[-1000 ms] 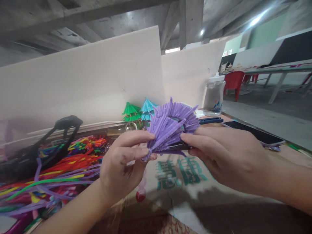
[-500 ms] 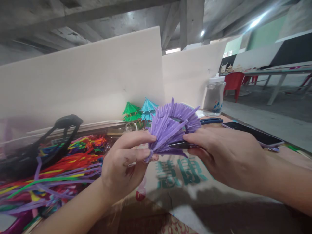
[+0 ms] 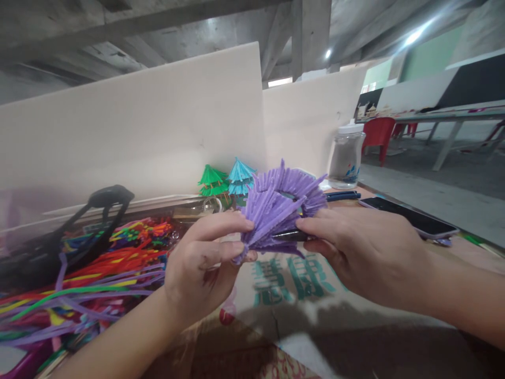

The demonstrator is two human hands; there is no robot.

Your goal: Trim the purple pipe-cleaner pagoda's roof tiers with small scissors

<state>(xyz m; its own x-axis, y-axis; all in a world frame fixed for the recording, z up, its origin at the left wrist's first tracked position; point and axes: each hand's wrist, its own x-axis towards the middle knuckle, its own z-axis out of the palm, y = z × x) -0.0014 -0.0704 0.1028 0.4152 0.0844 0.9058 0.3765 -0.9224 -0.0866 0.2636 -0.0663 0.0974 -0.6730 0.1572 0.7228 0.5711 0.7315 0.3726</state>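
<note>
A fan-shaped piece of purple pipe cleaners (image 3: 272,210) is held up in front of me, its ribs spread outward and upward, with a ring-like purple part behind. My left hand (image 3: 207,250) pinches its gathered lower-left tip between thumb and fingers. My right hand (image 3: 355,252) is closed on a slim black pen-like tool (image 3: 290,235), whose far end goes in among the purple strands. What the tool's tip touches is hidden. Behind the piece stand a small green pipe-cleaner tree (image 3: 213,181) and a light-blue one (image 3: 240,178).
At left lies a heap of coloured pipe cleaners (image 3: 130,258) beside a black strap-like object (image 3: 106,202). A clear water bottle (image 3: 346,158), a dark blue pen (image 3: 341,196) and a phone (image 3: 410,216) are at right. White boards (image 3: 158,121) rise behind; printed cardboard (image 3: 300,284) lies below.
Almost nothing differs. The purple piece has shifted very slightly to the right and its fan has tilted a little; both hands keep their hold.
</note>
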